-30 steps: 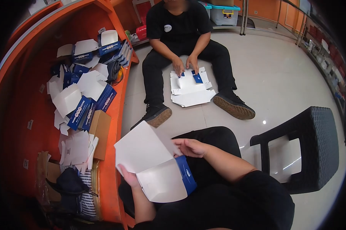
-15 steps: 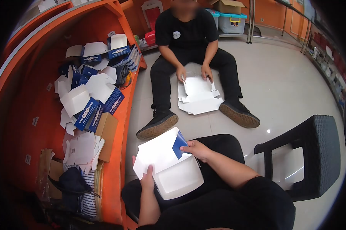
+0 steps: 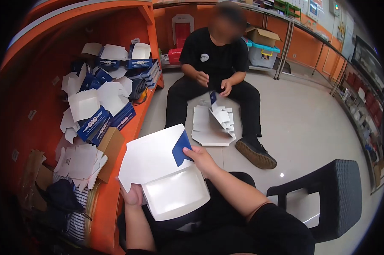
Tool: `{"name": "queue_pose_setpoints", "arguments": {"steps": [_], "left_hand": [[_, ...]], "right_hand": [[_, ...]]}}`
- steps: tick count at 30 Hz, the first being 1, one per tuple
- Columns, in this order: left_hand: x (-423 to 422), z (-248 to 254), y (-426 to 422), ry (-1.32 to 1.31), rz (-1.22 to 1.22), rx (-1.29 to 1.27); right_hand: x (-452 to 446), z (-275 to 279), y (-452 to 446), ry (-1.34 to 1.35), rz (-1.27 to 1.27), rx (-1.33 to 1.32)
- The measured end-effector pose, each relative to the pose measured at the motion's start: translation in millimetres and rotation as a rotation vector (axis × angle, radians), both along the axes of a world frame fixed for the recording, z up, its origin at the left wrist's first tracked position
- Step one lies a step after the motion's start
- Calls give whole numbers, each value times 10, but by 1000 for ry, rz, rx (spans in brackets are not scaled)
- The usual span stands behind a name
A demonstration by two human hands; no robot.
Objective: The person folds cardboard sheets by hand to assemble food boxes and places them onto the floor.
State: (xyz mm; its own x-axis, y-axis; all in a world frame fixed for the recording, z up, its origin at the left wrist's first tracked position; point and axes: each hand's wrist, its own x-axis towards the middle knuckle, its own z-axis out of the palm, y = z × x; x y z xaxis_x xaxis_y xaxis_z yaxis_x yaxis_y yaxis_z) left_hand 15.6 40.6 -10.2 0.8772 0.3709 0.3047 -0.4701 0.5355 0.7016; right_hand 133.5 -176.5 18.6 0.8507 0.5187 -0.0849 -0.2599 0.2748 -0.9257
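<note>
A white cardboard box (image 3: 177, 191) with a blue outside lies over my lap, its tray folded up and its lid (image 3: 151, 157) raised and tilted back. My right hand (image 3: 200, 159) pinches the lid's blue side flap (image 3: 181, 148) between thumb and fingers. At the lower left corner, my left hand (image 3: 133, 194) grips the box where lid and tray meet; some of its fingers are hidden behind the cardboard.
Folded blue-and-white boxes (image 3: 94, 123) crowd the orange shelf (image 3: 130, 157) at left. Opposite, a seated person (image 3: 215, 55) handles flat cardboard blanks (image 3: 209, 127) on the floor. A black stool (image 3: 345, 199) stands at my right.
My left thumb has left the lid's face, and that hand now sits lower at the corner. My right hand keeps the blue flap. The other person's hands have risen off the blanks.
</note>
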Motion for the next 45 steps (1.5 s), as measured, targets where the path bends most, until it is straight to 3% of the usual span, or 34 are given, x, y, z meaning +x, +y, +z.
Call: {"name": "queue_pose_setpoints", "arguments": {"steps": [3, 4, 6, 9, 12, 15, 19, 23, 27, 31, 34, 39, 42, 45], "left_hand": [[56, -452, 134, 175, 50, 157], [178, -643, 192, 293, 28, 262], [205, -980, 252, 587, -16, 468], [210, -605, 165, 610, 37, 321], [210, -541, 110, 527, 65, 240], [209, -611, 75, 550, 126, 294], [186, -611, 90, 517, 62, 356], [165, -695, 73, 569, 21, 387], [129, -734, 97, 580, -28, 427], [118, -524, -3, 437, 32, 376], [44, -205, 23, 339, 150, 308], [-169, 137, 100, 621, 306, 1072], [-217, 176, 31, 601, 314, 1010], [-275, 237, -8, 606, 299, 1090]], "right_hand": [[75, -314, 88, 83, 91, -56], [135, -1026, 180, 92, -6, -400], [17, -1176, 207, 223, 33, -335], [-42, -623, 163, 177, 271, -147], [-9, -642, 205, 203, 189, 33], [41, -800, 193, 148, 164, -149], [-19, -744, 208, -11, 51, -114], [45, -850, 176, 43, 131, -230], [31, -780, 167, 89, -32, -93], [25, -498, 57, 110, -112, -170], [154, -659, -46, -64, 17, -83], [74, -488, -132, -344, 145, -223], [-71, -206, -151, -628, 133, -545], [-69, -204, -182, -625, 174, -506]]}}
